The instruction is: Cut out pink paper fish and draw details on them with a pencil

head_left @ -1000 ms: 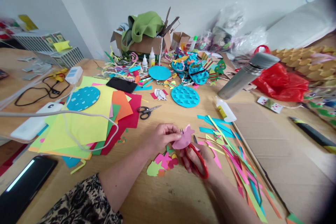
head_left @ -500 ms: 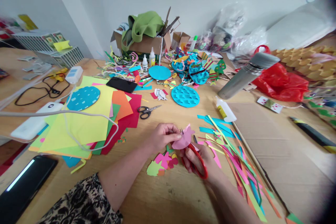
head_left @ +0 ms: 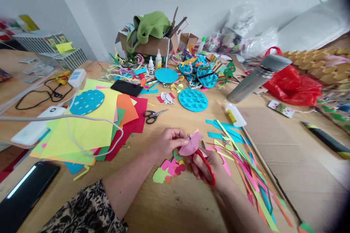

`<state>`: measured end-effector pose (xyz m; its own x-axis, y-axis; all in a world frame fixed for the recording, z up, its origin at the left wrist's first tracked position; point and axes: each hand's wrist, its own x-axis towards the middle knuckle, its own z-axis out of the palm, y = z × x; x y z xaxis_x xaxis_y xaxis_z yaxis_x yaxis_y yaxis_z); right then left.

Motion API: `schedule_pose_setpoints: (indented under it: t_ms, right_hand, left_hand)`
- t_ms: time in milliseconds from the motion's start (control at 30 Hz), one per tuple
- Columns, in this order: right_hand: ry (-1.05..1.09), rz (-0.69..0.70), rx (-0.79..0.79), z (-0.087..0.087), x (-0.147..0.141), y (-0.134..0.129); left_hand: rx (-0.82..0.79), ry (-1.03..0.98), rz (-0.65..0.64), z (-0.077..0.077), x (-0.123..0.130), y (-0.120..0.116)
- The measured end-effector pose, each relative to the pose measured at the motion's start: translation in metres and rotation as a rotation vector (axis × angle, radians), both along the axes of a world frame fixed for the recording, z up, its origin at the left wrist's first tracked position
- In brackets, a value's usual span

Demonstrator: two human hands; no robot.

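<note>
My left hand (head_left: pixel 172 142) pinches the left edge of a piece of pink paper (head_left: pixel 191 145) between thumb and fingers. Red-handled scissors (head_left: pixel 210 173) are gripped in my right hand (head_left: pixel 203 167), with fingers through the loops. Their blades are mostly hidden behind the paper. Just below both hands, a small pile of cut paper shapes (head_left: pixel 171 167) in pink, lime green and red lies on the table. To the right of my right hand are many loose paper strips (head_left: pixel 253 178) in several colours.
Coloured paper sheets (head_left: pixel 101 127) lie at left under a white cable. Small black scissors (head_left: pixel 153 116), a blue disc (head_left: pixel 193 100) and a glue bottle (head_left: pixel 235 114) lie beyond my hands. A steel flask (head_left: pixel 255 80) and a cardboard sheet (head_left: pixel 290 145) are at right.
Almost nothing differs. Both hands, the pink paper and the red scissors keep nearly the same place.
</note>
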<state>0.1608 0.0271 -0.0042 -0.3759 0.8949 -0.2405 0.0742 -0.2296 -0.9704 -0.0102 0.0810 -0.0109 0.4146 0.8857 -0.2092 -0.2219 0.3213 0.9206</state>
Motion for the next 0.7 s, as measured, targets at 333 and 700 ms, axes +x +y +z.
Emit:
schedule_pose_setpoints:
  t_ms: [333,700]
  right_hand:
    - [-0.13,-0.075,-0.027,0.0057,-0.0035,0.0005]
    - [-0.172,-0.104,-0.004,0.0072,-0.007,0.0022]
  left_hand:
    - [-0.102,-0.065,0.061,0.0006,0.0033,0.0003]
    - [-0.215,-0.147,0.041,0.0016,0.0038,-0.0011]
